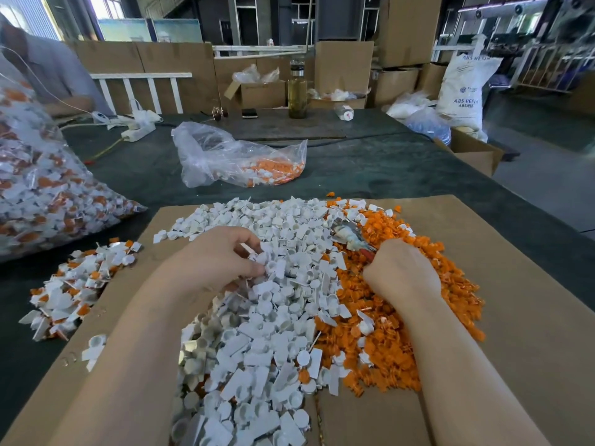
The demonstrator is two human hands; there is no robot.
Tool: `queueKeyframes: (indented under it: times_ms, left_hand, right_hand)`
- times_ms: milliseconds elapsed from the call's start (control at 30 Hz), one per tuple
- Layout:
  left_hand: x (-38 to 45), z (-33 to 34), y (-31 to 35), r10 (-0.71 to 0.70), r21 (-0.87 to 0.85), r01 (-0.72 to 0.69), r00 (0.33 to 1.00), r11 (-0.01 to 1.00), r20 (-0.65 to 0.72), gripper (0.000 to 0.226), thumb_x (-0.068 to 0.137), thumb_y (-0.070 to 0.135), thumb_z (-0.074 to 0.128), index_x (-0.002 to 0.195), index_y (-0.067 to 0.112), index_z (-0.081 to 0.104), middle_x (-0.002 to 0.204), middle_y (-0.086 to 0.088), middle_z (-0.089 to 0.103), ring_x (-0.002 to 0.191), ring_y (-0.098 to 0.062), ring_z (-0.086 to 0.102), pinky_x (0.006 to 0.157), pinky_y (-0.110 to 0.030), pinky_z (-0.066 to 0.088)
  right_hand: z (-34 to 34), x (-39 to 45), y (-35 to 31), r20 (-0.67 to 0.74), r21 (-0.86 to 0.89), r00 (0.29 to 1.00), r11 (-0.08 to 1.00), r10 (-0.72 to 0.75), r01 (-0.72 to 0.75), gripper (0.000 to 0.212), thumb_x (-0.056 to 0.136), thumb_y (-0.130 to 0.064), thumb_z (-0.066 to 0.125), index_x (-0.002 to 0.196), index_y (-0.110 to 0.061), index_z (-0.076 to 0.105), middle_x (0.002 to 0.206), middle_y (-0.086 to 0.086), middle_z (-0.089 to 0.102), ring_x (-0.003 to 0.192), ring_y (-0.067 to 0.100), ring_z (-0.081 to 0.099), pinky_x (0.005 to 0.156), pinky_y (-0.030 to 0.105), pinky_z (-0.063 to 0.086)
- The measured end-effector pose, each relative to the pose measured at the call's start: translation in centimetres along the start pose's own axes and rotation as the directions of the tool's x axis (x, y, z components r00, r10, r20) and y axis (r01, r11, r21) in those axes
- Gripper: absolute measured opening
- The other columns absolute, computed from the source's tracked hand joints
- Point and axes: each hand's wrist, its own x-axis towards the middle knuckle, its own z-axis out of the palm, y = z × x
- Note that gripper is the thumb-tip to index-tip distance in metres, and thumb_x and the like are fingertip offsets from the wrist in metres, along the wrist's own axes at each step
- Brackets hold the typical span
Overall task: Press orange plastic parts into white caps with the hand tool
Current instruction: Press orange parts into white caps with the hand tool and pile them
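Note:
A big heap of white caps (273, 317) covers the middle of a cardboard sheet (515, 317), with a heap of orange plastic parts (386, 358) along its right side. My left hand (222, 259) lies on the white heap, its fingertips pinching a white cap (270, 265). My right hand (399, 272) sits at the border of the orange heap and grips the hand tool (349, 235), whose metal head sticks out up and to the left over the caps.
A pile of assembled white-and-orange pieces (74, 291) lies left of the cardboard. A large clear bag (38, 188) of them stands at far left, a smaller bag (238, 159) behind. Another person (48, 69) sits at back left. A bottle (297, 91) and cardboard boxes stand beyond.

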Motion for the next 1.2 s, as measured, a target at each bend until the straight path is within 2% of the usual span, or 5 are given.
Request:
queueKeyframes:
  times_ms: [433,833,933,1067,1200]
  left_hand:
    - [-0.3,1.3,1.3,0.081,-0.295,-0.106,0.992,0.950,-0.094,0.030,0.073,0.004,0.084,0.098,0.010,0.069,0.065,0.001,0.072,0.056,-0.010,0.068,0.059,-0.019,0.058]
    - [-0.3,2.3,1.5,0.170,-0.203,-0.194,0.977,0.960,-0.130,0.006,0.084,0.020,0.078,0.081,0.023,0.074,0.076,0.002,0.074,0.060,-0.009,0.063,0.070,-0.027,0.058]
    - [-0.4,2.8,1.9,0.186,-0.224,-0.231,0.961,0.947,-0.205,0.007,0.081,0.025,0.080,0.079,0.026,0.074,0.065,0.012,0.071,0.050,0.001,0.056,0.051,-0.010,0.046]
    - [-0.3,3.7,2.5,0.168,-0.330,-0.271,0.936,0.904,-0.309,0.009,0.081,0.021,0.080,0.078,0.026,0.074,0.059,0.014,0.064,0.049,0.002,0.054,0.046,-0.009,0.044]
    - [-0.1,4.4,2.7,0.122,-0.443,-0.252,0.946,0.860,-0.300,0.008,0.086,0.015,0.074,0.083,0.021,0.069,0.063,0.009,0.065,0.056,-0.006,0.061,0.063,-0.020,0.055]
  right_hand:
    - [0.6,0.1,0.2,-0.079,-0.001,0.996,0.999,-0.037,0.037,0.028,0.090,-0.023,0.059,0.071,-0.025,0.039,0.073,-0.004,0.049,0.060,0.009,0.046,0.044,0.023,0.030]
    - [0.4,0.2,0.2,-0.076,-0.029,0.997,0.999,-0.017,0.015,0.024,0.090,-0.025,0.061,0.071,-0.022,0.046,0.073,-0.003,0.054,0.059,0.012,0.050,0.043,0.024,0.032]
    - [0.5,0.3,0.3,-0.096,-0.009,0.993,0.998,-0.063,0.063,0.012,0.089,-0.029,0.059,0.086,-0.021,0.050,0.086,-0.001,0.055,0.066,0.013,0.051,0.047,0.025,0.036]
    - [0.5,0.6,0.1,-0.136,0.290,0.979,0.939,-0.149,0.183,0.007,0.090,-0.030,0.059,0.092,-0.024,0.057,0.077,-0.004,0.060,0.064,0.013,0.057,0.050,0.026,0.040]
    - [0.4,-0.1,-1.0,-0.110,0.740,0.975,0.639,-0.191,0.209,0.009,0.088,-0.016,0.062,0.084,-0.023,0.065,0.066,-0.003,0.058,0.045,0.005,0.042,0.041,0.022,0.035]
